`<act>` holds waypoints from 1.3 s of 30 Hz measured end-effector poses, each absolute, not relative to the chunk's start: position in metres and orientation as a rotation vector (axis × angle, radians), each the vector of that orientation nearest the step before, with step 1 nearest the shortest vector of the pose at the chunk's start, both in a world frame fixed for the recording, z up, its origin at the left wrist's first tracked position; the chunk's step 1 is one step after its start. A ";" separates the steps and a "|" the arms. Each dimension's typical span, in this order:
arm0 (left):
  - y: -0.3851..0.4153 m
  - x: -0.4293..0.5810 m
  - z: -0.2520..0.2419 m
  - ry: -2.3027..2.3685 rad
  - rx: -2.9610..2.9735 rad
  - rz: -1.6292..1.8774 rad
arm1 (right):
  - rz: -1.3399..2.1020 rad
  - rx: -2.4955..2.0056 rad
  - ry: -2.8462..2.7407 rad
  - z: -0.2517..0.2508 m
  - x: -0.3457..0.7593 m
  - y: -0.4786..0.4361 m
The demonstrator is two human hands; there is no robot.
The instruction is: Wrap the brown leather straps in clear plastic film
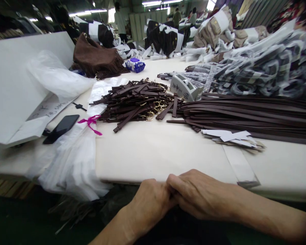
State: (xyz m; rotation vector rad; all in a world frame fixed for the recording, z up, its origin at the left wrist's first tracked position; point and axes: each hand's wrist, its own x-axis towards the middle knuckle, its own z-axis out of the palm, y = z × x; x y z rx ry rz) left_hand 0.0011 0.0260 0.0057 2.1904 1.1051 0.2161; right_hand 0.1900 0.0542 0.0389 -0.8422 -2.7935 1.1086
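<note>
At the table's front edge, my left hand (153,197) and my right hand (196,192) are pressed together, fingers curled inward. Whatever they hold between them, if anything, is hidden by the knuckles. Beyond them lies a heap of short dark brown straps (135,102) with gold-coloured buckles and rings. Long dark brown straps (244,114) are stacked to the right of it. On the front of that stack rest white and tan paper strips (234,137). A grey tape dispenser (186,87) with handwriting stands between the two piles.
Clear plastic sleeves (73,166), tied with pink string (90,123), hang over the edge at left beside a black phone (62,127). Behind are a brown fringed bag (97,56), a blue wipes pack (134,65) and plastic-wrapped straps (265,64). People stand far back.
</note>
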 end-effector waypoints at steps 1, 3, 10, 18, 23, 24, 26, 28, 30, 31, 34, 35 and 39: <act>0.027 -0.001 0.006 1.116 2.182 0.206 | 1.187 -0.864 -2.730 0.037 0.191 0.056; 0.029 -0.004 0.007 1.143 2.106 0.180 | 1.330 -0.965 -2.575 0.034 0.194 0.060; 0.034 0.000 0.007 0.934 1.745 0.266 | 1.387 -0.909 -2.475 0.021 0.181 0.050; 0.027 -0.029 -0.005 1.234 2.050 0.390 | 1.363 -1.044 -2.219 0.012 0.190 0.053; 0.018 -0.016 -0.020 1.316 2.416 0.446 | 1.331 -1.009 -2.310 0.016 0.182 0.053; 0.018 -0.013 -0.022 1.274 2.449 0.449 | 1.312 -0.970 -2.361 0.017 0.178 0.052; 0.017 -0.009 -0.021 1.178 2.440 0.452 | 1.290 -0.881 -2.449 0.019 0.172 0.050; 0.017 -0.013 -0.016 1.130 2.306 0.474 | 1.276 -0.852 -2.475 0.020 0.169 0.049; 0.016 -0.022 -0.008 1.150 2.087 0.511 | 1.241 -0.891 -2.456 0.019 0.170 0.049; 0.015 -0.028 -0.005 1.162 1.989 0.542 | 1.226 -0.908 -2.446 0.018 0.171 0.050; 0.011 -0.045 0.001 1.159 1.875 0.665 | 1.202 -0.926 -2.440 0.014 0.175 0.050; 0.010 -0.048 0.000 1.151 1.893 0.706 | 1.197 -0.928 -2.445 0.014 0.176 0.051; 0.013 -0.055 -0.004 1.044 2.014 0.793 | 1.197 -0.922 -2.479 0.017 0.176 0.051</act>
